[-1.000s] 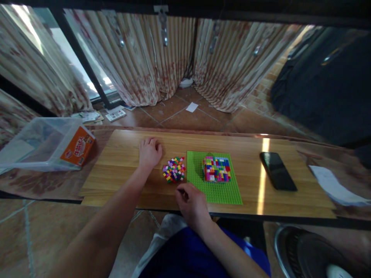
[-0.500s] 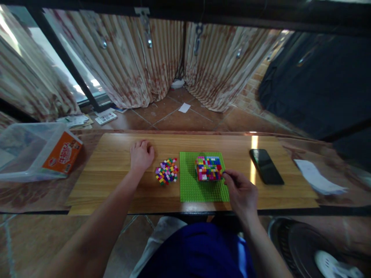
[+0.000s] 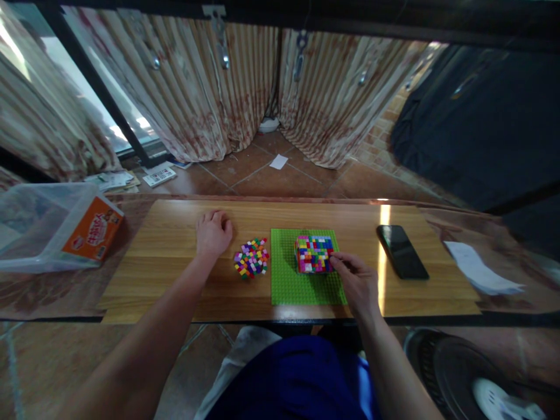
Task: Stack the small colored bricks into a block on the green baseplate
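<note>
A green baseplate (image 3: pixel 301 286) lies on the wooden table (image 3: pixel 175 256). On its far half stands a block built of many small coloured bricks (image 3: pixel 314 253). My right hand (image 3: pixel 356 283) reaches to the block's right side, fingers pinched together against it; whether they hold a brick is too small to tell. A loose pile of small coloured bricks (image 3: pixel 251 256) lies left of the baseplate. My left hand (image 3: pixel 213 233) rests on the table just left of that pile, fingers curled with nothing visible in them.
A black phone (image 3: pixel 401 251) lies right of the baseplate. A white paper (image 3: pixel 479 268) sits at the far right. A clear plastic box (image 3: pixel 39 224) with an orange packet (image 3: pixel 91 230) stands at the left. A fan (image 3: pixel 481 379) sits on the floor lower right.
My right hand went from the near side of the loose pile across to the right side of the built block and closed in on it. The left hand stayed put.
</note>
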Demonstrator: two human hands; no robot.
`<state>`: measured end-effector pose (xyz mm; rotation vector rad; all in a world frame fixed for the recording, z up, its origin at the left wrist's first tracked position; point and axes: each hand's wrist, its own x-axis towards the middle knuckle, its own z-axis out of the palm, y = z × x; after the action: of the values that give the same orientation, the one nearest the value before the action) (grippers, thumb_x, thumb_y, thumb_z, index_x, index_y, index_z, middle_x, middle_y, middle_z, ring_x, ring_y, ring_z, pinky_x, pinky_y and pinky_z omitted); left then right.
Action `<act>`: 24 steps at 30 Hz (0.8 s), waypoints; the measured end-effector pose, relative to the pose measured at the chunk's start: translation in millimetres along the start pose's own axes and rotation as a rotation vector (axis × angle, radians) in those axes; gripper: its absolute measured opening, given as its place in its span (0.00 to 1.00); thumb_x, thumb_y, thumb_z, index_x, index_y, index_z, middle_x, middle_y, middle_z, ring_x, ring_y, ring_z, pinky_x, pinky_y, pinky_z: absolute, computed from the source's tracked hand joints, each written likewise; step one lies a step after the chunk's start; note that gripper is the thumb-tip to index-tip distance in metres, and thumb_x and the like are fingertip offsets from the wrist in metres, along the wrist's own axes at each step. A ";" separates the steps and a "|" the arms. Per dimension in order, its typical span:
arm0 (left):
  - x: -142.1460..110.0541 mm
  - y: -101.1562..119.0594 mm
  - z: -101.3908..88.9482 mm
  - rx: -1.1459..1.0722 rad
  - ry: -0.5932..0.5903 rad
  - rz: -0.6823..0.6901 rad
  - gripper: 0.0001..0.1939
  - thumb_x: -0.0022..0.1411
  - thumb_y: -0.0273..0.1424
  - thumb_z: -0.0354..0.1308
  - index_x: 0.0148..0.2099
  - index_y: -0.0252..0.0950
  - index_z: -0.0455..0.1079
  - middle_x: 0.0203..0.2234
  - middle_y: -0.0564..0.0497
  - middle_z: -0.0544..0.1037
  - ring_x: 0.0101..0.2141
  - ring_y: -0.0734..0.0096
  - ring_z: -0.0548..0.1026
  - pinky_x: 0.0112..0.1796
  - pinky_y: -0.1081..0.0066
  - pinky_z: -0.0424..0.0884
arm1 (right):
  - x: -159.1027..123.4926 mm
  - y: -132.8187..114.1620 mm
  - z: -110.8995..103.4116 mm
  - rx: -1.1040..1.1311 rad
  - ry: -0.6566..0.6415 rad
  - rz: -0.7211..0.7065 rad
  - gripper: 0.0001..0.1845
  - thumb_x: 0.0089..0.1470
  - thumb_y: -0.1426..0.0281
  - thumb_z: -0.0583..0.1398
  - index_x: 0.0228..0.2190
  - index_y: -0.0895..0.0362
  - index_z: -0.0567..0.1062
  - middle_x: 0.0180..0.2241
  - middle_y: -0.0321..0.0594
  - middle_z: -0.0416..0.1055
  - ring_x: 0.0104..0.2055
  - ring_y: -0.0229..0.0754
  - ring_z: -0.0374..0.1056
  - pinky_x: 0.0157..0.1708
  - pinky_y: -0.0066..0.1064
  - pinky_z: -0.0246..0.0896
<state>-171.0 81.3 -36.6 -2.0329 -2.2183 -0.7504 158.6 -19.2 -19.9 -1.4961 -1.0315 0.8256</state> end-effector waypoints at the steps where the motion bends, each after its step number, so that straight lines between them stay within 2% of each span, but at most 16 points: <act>1: -0.1 0.0 0.2 -0.003 0.002 0.000 0.15 0.61 0.33 0.49 0.47 0.36 0.71 0.47 0.41 0.74 0.49 0.51 0.69 0.52 0.53 0.64 | 0.4 -0.4 0.7 0.034 0.004 0.023 0.16 0.42 0.58 0.68 0.31 0.57 0.80 0.31 0.40 0.77 0.32 0.40 0.71 0.34 0.34 0.68; 9: 0.4 -0.9 2.0 0.001 -0.003 0.003 0.16 0.61 0.34 0.49 0.47 0.35 0.71 0.48 0.41 0.74 0.49 0.50 0.69 0.52 0.53 0.64 | 2.8 -2.8 1.4 0.197 -0.028 0.154 0.16 0.38 0.61 0.71 0.29 0.57 0.78 0.28 0.37 0.76 0.29 0.36 0.70 0.31 0.30 0.68; 24: 0.5 -2.1 3.2 -0.009 -0.018 -0.006 0.16 0.61 0.34 0.49 0.48 0.36 0.71 0.48 0.41 0.74 0.50 0.51 0.69 0.53 0.53 0.63 | 3.0 -3.3 -0.7 0.132 -0.078 0.079 0.16 0.40 0.59 0.70 0.27 0.57 0.76 0.26 0.35 0.74 0.28 0.35 0.68 0.29 0.28 0.65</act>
<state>-172.1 83.0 -39.9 -2.0462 -2.2353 -0.7463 159.8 -16.5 -16.4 -1.4092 -0.9604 0.9960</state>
